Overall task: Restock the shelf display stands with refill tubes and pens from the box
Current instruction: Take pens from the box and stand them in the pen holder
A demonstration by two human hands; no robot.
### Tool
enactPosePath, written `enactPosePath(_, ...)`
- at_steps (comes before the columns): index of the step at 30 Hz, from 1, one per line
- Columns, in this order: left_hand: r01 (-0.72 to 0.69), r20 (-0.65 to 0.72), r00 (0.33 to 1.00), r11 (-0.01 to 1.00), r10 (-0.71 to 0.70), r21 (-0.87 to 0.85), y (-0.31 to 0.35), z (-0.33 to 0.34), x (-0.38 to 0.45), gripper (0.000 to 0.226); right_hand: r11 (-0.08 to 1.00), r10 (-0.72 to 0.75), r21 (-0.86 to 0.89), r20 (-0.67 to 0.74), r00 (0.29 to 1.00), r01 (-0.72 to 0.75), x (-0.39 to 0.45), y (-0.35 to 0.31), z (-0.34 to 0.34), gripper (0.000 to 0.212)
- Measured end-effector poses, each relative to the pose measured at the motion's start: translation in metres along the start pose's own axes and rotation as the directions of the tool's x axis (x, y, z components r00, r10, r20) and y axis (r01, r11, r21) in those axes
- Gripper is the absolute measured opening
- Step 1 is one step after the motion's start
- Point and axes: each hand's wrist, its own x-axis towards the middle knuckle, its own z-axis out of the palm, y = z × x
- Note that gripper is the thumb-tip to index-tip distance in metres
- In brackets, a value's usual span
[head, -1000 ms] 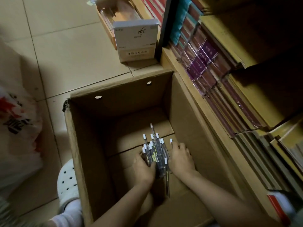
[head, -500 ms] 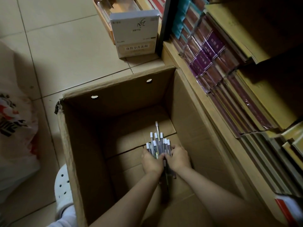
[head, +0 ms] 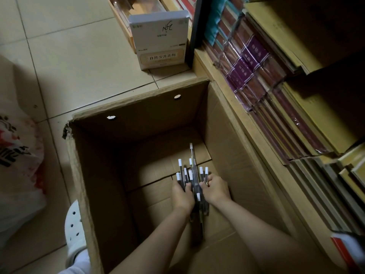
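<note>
A deep open cardboard box [head: 83, 175] stands on the tiled floor beside the shelf. Low inside it, a bundle of several dark pens with white end caps [head: 190, 175] points away from me. My left hand [head: 182, 195] grips the bundle from its left side, fingers curled around the barrels. My right hand [head: 216, 189] grips it from the right, fingertips curled over the pens. One pen sticks out further than the others. The pens' near ends are hidden in shadow between my wrists.
A wooden shelf [head: 245, 131] with wrapped purple notebooks [head: 248, 62] runs along the right. A white display carton [head: 160, 42] stands on the floor beyond the box. A plastic bag [head: 17, 155] lies at the left, and a white perforated shoe [head: 74, 230] is next to the box.
My two hands have closed in from either side and gathered the loose pens into one tight bundle. The view has shifted slightly downward.
</note>
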Motion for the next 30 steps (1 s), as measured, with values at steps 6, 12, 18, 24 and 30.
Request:
enactPosePath(6, -0.048, 0.026, 0.998, 0.999, 0.049, -0.016, 0.011, -0.021, 0.006, 0.004, 0.989, -0.129, 0.058, -0.090, 0.988, 0.135, -0.016, -0.011, -0.021, 0.014)
enactPosePath(12, -0.146, 0.262, 0.948, 0.979, 0.179, -0.141, 0.060, -0.061, -0.017, 0.012, 0.929, -0.282, 0.212, -0.121, 0.952, 0.303, -0.057, -0.040, -0.074, 0.019)
enactPosePath(18, -0.265, 0.448, 0.811, 0.919, 0.376, -0.291, 0.150, -0.091, -0.094, 0.014, 0.834, -0.364, 0.395, -0.133, 0.922, 0.386, -0.140, -0.072, -0.174, 0.033)
enactPosePath(24, -0.502, 0.703, 0.401, 0.783, 0.587, -0.367, 0.241, -0.109, -0.203, 0.016, 0.638, -0.407, 0.553, -0.348, 0.844, 0.536, -0.241, -0.066, -0.276, 0.023)
enactPosePath(30, -0.649, 0.820, 0.125, 0.671, 0.559, -0.359, 0.272, -0.107, -0.291, 0.022, 0.469, -0.321, 0.576, -0.595, 0.737, 0.669, -0.294, -0.044, -0.322, 0.008)
